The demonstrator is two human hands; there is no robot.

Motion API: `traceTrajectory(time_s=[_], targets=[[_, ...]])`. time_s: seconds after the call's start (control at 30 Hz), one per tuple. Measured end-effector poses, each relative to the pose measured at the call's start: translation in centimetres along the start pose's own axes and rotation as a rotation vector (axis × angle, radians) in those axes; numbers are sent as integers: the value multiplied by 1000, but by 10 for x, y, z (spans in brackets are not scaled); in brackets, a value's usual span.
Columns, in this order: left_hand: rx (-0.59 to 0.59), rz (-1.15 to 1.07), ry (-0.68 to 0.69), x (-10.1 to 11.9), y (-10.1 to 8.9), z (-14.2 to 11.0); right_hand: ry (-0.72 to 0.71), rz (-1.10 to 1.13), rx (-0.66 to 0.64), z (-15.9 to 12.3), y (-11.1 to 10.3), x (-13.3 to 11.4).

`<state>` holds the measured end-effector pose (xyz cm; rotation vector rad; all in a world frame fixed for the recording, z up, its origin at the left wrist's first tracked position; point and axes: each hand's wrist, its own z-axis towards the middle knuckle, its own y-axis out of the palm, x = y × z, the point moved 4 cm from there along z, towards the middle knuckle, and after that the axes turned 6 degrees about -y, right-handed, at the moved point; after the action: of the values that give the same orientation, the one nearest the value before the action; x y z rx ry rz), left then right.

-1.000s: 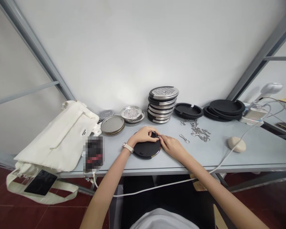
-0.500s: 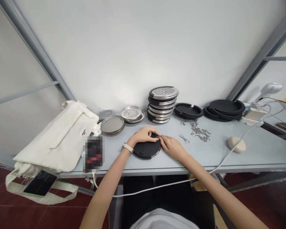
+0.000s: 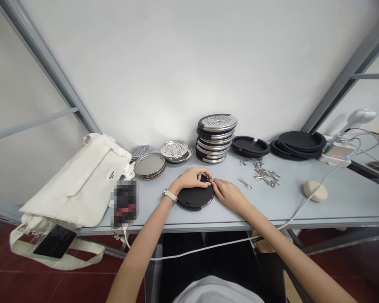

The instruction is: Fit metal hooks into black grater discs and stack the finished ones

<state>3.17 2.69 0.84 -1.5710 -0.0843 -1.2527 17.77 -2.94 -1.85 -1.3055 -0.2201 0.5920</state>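
The black disc lies flat near the front edge of the desk, and over its far right rim the fingers of the right hand pinch narrowly on a small metal clip, while the left hand's thumb and forefinger curve in; I can't tell from here whether they grip it too. I'd keep the disc steady under the left palm and work that wire gently, fingertips only, never forcing it.

A round black disc lies flat, a small silvery clip at its far-right edge.
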Motion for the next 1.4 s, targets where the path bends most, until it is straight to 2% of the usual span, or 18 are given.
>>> traceTrajectory(time_s=[1.4], targets=[[-17, -30, -8, -2, 0, 2, 7, 56, 20, -1, 0, 4]])
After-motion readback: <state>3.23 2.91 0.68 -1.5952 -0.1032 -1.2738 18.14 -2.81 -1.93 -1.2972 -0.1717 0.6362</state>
